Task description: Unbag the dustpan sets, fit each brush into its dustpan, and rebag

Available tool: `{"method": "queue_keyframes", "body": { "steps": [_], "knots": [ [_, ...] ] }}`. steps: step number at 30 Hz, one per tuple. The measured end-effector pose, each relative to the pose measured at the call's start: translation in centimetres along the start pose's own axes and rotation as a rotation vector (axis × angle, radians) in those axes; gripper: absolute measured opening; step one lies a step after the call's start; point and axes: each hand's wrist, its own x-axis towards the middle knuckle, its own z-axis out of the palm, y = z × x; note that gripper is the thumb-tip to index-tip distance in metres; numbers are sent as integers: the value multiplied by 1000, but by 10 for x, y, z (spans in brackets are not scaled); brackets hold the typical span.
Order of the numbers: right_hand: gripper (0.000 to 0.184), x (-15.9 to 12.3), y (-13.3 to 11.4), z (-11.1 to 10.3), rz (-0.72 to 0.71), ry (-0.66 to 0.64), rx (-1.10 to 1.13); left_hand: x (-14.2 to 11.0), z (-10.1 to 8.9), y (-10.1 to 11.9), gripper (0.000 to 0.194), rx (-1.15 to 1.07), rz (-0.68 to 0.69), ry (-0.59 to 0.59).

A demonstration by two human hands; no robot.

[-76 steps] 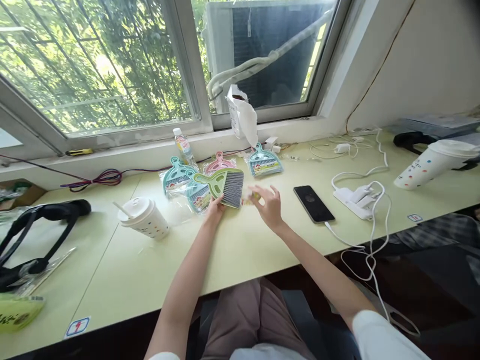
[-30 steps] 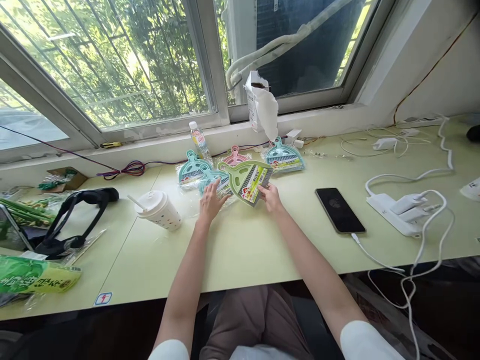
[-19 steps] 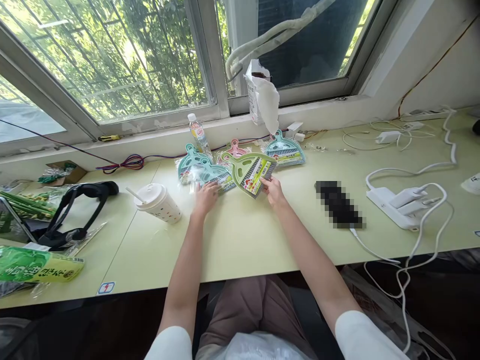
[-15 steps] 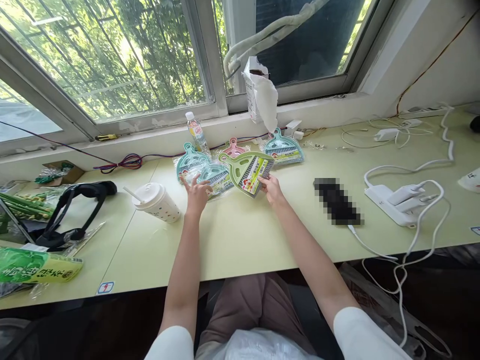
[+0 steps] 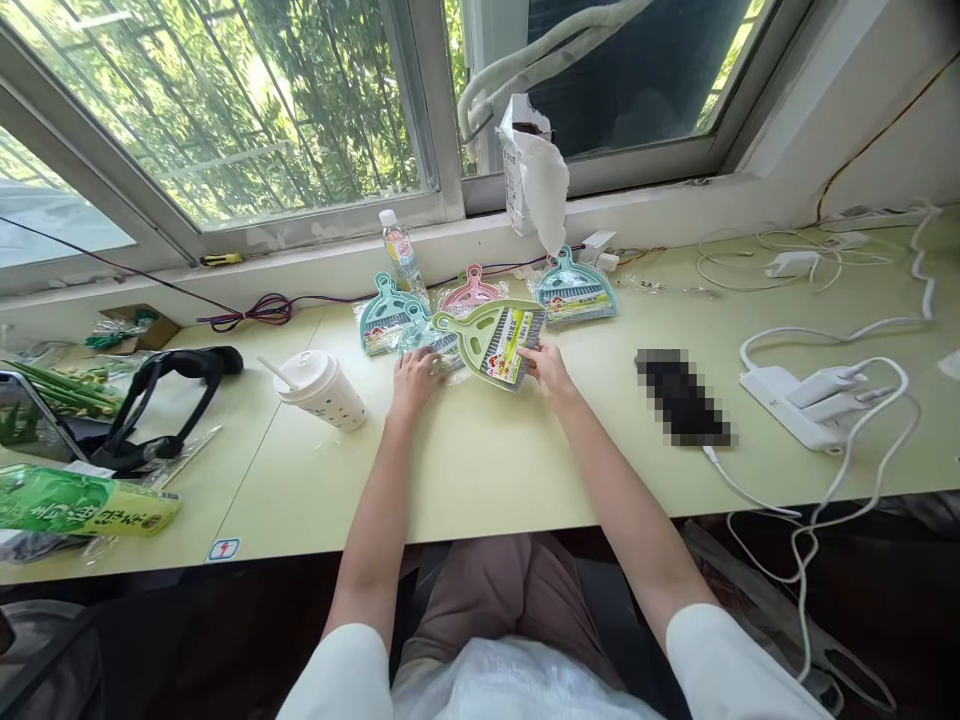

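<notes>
My right hand (image 5: 548, 368) pinches the lower edge of a green mini dustpan-and-brush set (image 5: 489, 338) with a colourful label, held tilted just above the desk. My left hand (image 5: 412, 376) rests with curled fingers on the clear wrapper of a teal dustpan set (image 5: 426, 345) lying on the desk. Other wrapped sets lie behind: a teal one (image 5: 384, 315) at the left, a pink one (image 5: 471, 293) in the middle and a teal one (image 5: 576, 294) at the right.
A lidded paper cup (image 5: 320, 389) with a straw stands left of my hands. A phone (image 5: 682, 395) on a cable and a white power strip (image 5: 812, 397) lie to the right. A small bottle (image 5: 400, 253) and a torn white bag (image 5: 535, 180) stand by the window sill. Black headgear (image 5: 161, 396) lies at the left.
The green set has been turned from its bristle side to its label side and passed from my left hand to my right. My left hand moved onto the teal wrapped set.
</notes>
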Motion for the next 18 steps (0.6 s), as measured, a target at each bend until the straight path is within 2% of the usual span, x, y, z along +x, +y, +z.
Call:
{"method": "queue_keyframes", "body": {
  "steps": [3, 8, 13, 15, 18],
  "knots": [
    [17, -1, -7, -3, 46, -16, -44, 0, -1, -4, 24, 17, -77, 50],
    [18, -6, -13, -7, 122, -127, -216, -1, -4, -3, 29, 76, -234, 176],
    [19, -7, -15, -6, 42, -134, -262, -2, -11, -10, 36, 26, -330, 297],
    [18, -7, -13, -4, 21, -125, -257, -3, -13, -14, 40, -22, -337, 346],
    [17, -7, -3, 5, -18, -87, -195, -5, -12, -14, 42, -109, -268, 354]
  ]
}}
